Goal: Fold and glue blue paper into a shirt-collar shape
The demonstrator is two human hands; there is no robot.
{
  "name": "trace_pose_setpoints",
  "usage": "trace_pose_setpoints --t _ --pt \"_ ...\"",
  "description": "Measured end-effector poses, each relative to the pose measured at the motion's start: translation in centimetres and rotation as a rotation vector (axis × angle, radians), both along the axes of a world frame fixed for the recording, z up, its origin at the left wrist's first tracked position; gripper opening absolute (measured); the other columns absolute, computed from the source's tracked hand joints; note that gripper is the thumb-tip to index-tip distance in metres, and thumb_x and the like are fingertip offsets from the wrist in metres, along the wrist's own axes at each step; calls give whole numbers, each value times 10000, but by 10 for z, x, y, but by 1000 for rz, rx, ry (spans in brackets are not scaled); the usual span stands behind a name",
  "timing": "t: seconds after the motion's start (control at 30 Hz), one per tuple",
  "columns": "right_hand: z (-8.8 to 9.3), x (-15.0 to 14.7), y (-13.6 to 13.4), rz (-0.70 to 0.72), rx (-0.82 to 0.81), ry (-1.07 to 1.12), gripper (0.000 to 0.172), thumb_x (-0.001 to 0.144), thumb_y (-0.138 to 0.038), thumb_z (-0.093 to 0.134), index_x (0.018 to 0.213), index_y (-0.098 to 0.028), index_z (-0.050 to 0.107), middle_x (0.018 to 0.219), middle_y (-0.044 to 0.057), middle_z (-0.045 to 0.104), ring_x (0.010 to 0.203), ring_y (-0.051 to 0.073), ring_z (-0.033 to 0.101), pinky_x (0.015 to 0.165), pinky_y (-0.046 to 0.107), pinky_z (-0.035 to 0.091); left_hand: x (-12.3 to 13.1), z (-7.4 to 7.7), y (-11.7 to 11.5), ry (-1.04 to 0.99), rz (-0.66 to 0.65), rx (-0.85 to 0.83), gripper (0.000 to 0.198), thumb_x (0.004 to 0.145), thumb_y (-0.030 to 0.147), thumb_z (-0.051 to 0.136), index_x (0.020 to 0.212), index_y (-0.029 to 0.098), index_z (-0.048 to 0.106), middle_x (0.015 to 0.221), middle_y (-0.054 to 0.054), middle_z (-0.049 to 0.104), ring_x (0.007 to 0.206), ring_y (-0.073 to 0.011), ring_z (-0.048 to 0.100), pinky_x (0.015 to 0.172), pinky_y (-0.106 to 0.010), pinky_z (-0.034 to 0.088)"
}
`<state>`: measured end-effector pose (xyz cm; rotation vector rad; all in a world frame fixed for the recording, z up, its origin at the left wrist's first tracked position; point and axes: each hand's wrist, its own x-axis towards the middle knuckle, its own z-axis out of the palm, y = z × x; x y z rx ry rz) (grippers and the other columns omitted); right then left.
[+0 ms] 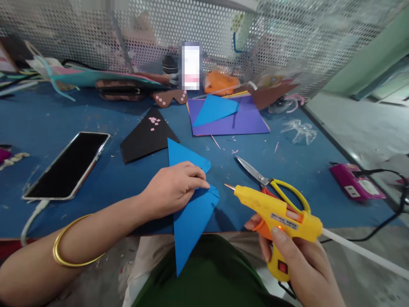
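My left hand (pixel 179 187) presses down on a folded blue paper piece (pixel 191 226) at the table's front edge, fingers bent together on its middle. One pointed end of the paper hangs past the edge toward my lap. In my right hand (pixel 303 260) is a yellow hot glue gun (pixel 271 209), its metal tip pointing left, a little to the right of the paper and apart from it. A small light glows on its body, and a white glue stick (pixel 361 251) sticks out of its back. Scissors (pixel 258 172) with yellow and red handles lie just behind the glue gun.
A black folded paper (pixel 147 140) with pink bits lies behind my left hand. Purple sheets (pixel 246 121) bear another blue piece (pixel 217 108). At left a charging phone (pixel 68 166) lies flat. A purple power adapter (pixel 356 181) sits right, its cord trailing. Perforated metal (pixel 153 25) rises behind.
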<state>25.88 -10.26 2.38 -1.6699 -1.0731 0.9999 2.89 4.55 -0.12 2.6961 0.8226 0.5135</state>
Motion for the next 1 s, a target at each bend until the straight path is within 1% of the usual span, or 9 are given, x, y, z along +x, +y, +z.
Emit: trace_pose_setpoints --t 0.1,0.23,0.33,0.47,0.53,0.6,0.7,0.83,1.0 --pt "0 11 -2 25 33 -8 496 914 -565 542 565 -219 608 556 35 581 535 153 545 530 267 513 0 2 -1 33 1 -4 410 898 89 410 1057 282 735 1122 -1 717 1054 -184 630 706 -257 505" --pt "11 34 -1 22 49 5 438 898 -593 534 893 -195 719 544 21 589 478 152 521 397 245 390 -2 -1 -1 24 10 -6 437 854 66 421 1059 294 733 1112 2 711 1050 -181 634 725 -265 506" --pt "26 59 13 -99 88 -20 397 896 -560 548 837 -198 698 549 20 605 477 150 527 420 250 395 -4 -4 1 6 24 -14 447 845 63 417 1056 300 732 1108 2 708 1046 -178 636 774 -280 516" --pt "43 99 58 -135 204 -129 305 905 -481 531 1005 -223 661 720 22 660 573 175 581 494 293 483 -5 -4 2 9 41 -40 461 826 63 419 1053 310 735 1121 1 705 1046 -182 639 784 -286 527" --pt "47 121 89 -172 124 -363 319 957 -467 484 1062 -203 629 829 44 673 647 175 625 530 292 514 -5 -3 2 16 39 -45 468 822 62 418 1060 312 734 1127 0 704 1046 -183 641 789 -287 530" --pt "49 142 121 -178 77 -483 347 979 -462 514 1124 -166 623 989 60 674 810 181 666 691 324 561 -5 -2 2 20 38 -40 478 810 56 421 1066 313 733 1127 -1 704 1043 -184 642 795 -289 531" --pt "44 168 161 -199 11 -704 334 1018 -385 483 1244 -171 605 1240 73 617 1090 239 630 901 439 543 -5 -3 2 16 42 -26 494 781 45 427 1061 313 733 1116 0 707 1031 -186 643 786 -286 533" --pt "28 183 196 -258 10 -954 345 960 -381 603 1259 -208 593 1291 86 599 1076 221 627 904 432 546 -6 -5 1 -1 39 -24 512 762 35 430 1064 319 729 1114 3 708 1029 -186 639 781 -285 533" --pt "9 180 210 -261 -2 -1140 282 915 -295 652 982 -21 673 1176 268 622 1034 298 681 826 359 505 -7 -7 2 0 34 -33 520 771 30 418 1070 323 726 1112 4 707 1033 -185 638 773 -286 528"
